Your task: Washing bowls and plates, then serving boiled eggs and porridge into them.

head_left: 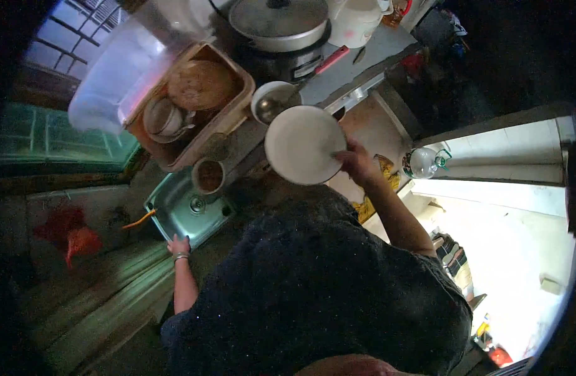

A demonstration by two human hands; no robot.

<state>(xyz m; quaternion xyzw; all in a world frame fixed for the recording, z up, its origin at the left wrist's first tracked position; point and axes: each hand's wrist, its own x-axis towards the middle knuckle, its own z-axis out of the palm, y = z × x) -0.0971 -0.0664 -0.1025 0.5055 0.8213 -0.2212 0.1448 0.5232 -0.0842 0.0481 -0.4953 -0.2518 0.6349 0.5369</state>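
My right hand (358,161) grips the right rim of a round white plate (300,144), thumb over its face. The plate is held up in front of my body, beside a white bowl (260,99) with a metal ladle (270,110) in it. My left hand (179,244) rests on the near edge of a stainless steel sink (172,216), thumb and fingers apart, with a bracelet on the wrist. At the sink's far right corner stands a cup-like container (208,176) with something brown inside.
A brown plastic basin (238,119) holding bowls and a round brown item stands left of the counter. Beyond are a lidded pan (278,25) on a cooker, a red-handled utensil (332,60) and a white pot (357,22). An orange strip (139,219) touches the sink's left side.
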